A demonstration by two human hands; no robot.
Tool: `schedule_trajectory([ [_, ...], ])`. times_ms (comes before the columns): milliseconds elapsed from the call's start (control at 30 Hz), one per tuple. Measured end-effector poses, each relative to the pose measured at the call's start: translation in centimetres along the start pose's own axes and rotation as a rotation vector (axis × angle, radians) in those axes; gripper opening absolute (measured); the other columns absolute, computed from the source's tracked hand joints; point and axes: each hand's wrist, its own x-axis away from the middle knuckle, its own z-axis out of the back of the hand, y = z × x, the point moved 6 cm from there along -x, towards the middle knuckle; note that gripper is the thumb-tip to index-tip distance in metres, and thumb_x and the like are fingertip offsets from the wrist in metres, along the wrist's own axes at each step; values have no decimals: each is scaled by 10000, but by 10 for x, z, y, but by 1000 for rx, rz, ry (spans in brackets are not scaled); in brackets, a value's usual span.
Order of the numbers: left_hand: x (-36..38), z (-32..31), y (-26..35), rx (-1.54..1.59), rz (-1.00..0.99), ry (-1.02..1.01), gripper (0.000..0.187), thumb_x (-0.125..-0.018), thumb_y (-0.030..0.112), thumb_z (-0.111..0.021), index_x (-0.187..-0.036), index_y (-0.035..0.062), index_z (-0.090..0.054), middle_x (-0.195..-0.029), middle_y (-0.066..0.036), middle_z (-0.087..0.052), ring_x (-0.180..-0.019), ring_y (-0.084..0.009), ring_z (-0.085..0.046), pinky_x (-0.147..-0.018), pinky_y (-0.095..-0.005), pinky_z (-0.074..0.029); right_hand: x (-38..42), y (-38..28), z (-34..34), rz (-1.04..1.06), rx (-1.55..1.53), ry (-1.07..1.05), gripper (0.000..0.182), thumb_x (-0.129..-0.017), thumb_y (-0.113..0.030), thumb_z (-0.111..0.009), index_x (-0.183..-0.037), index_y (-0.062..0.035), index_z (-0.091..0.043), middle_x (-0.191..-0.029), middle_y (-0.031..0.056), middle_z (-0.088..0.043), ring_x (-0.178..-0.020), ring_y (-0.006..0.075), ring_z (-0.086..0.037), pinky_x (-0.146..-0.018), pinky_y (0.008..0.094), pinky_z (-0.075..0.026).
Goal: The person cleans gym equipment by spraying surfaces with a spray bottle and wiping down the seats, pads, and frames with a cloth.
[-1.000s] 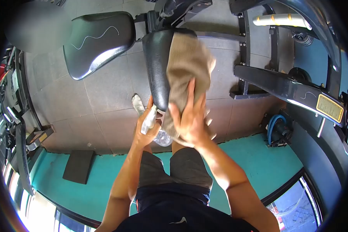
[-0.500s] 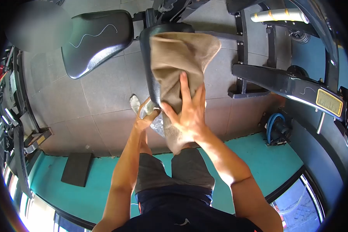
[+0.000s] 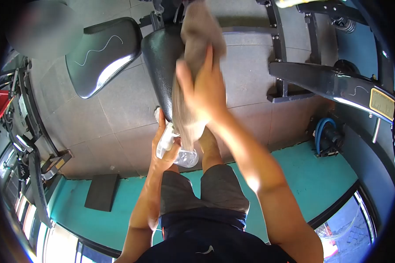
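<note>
My left hand [image 3: 162, 149] is closed around a clear spray bottle [image 3: 186, 158] with a white trigger head [image 3: 165, 139]. Its fingers wrap the neck close to the near end of a black padded seat [image 3: 160, 57]. A brown cloth [image 3: 202, 33] lies along the right side of that seat, smeared by motion, and hangs down near the bottle. My right hand [image 3: 206, 87] holds the cloth from above, with thumb and forefinger apart and the other fingers partly hidden. How much of the cloth touches the pad cannot be made out.
Left of the seat is a second black pad [image 3: 103, 52]. A black machine arm [image 3: 311, 76] with a yellow-edged label reaches in from the right. A blue-ringed weight peg [image 3: 327, 136] stands lower right. A dark mat [image 3: 102, 193] lies on the green floor strip [image 3: 294, 175].
My right hand and the cloth have swept up and slightly left, bunching the cloth into a narrower shape. The spray bottle shows more plainly in my left hand. The whole view has shifted slightly.
</note>
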Motion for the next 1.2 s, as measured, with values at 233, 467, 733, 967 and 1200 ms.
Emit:
schedule_trajectory([
  [233, -6, -5, -44, 418, 186, -55, 663, -866, 18, -553, -1493, -14, -341, -936, 10, -563, -803, -72, -525, -775, -239, -478, 24, 9, 8, 133, -159, -10, 879, -932, -432, -603, -1482, 127, -207, -1350, 457, -374, -1213, 594, -445, -1008, 549, -403],
  [467, 7, 8, -19, 41, 28, 130, 728, -879, 144, -652, -1502, -39, -321, -1345, -125, -559, -1183, -204, -553, -1007, -306, -428, -33, -24, -10, -24, -28, -74, 888, -922, -481, -587, -1473, 124, -241, -1236, 445, -446, -1180, 578, -438, -990, 600, -361],
  [733, -3, 9, -20, 68, 119, 5, 859, -866, 161, -684, -1545, -41, -197, -1338, -136, -567, -1142, -180, -558, -982, -303, -445, 65, 11, -1, 73, -43, -69, 853, -916, -390, -635, -1530, 35, -222, -1435, 414, -291, -1332, 580, -308, -1077, 578, -292],
  [967, -12, 7, -28, 221, 139, -22, 514, -826, 10, -611, -1321, -27, -477, -897, -26, -624, -741, -49, -559, -667, -201, -465, -95, 115, -61, -414, -973, -346, 838, -968, -599, -469, -1528, -22, -234, -1375, 212, -517, -1317, 342, -456, -1091, 431, -373],
  [1200, -27, 65, -37, -3, 167, -52, 289, -870, 91, -626, -1142, -3, -609, -866, -3, -616, -754, -67, -560, -675, -220, -466, 113, 262, 24, -821, -742, -171, 772, -966, -561, -487, -1487, -26, -289, -1360, 217, -520, -1290, 340, -472, -1057, 438, -390],
])
